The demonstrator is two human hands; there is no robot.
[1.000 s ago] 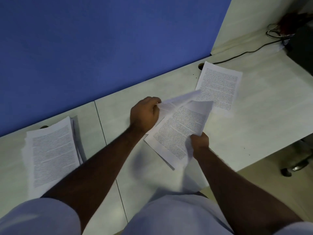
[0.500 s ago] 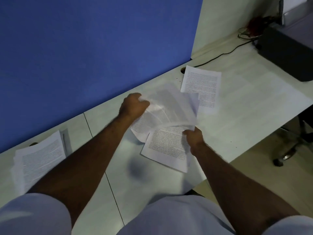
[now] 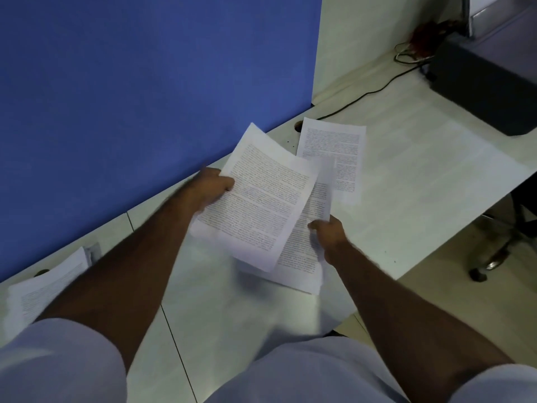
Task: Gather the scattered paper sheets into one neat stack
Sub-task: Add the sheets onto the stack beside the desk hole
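My left hand [image 3: 210,187] grips the left edge of a printed sheet [image 3: 261,199] that is lifted above the white desk [image 3: 421,175]. Under it lies a second printed sheet [image 3: 302,251], pinched at its right edge by my right hand [image 3: 329,232]. The two sheets overlap at an angle. Another printed sheet [image 3: 334,146] lies flat on the desk just beyond them, touched by neither hand. A stack of printed sheets [image 3: 43,292] sits at the far left of the desk, partly hidden by my left arm.
A blue partition [image 3: 145,82] runs along the back of the desk. A dark box-shaped device [image 3: 482,91] stands at the back right with a black cable [image 3: 363,97] and tangled wires. A chair base [image 3: 494,257] shows on the floor beyond the desk's right edge.
My left hand has flipped its sheet printed side up and laid it over the sheet in my right hand. The view has shifted left, so the stack sits nearer the frame's edge.
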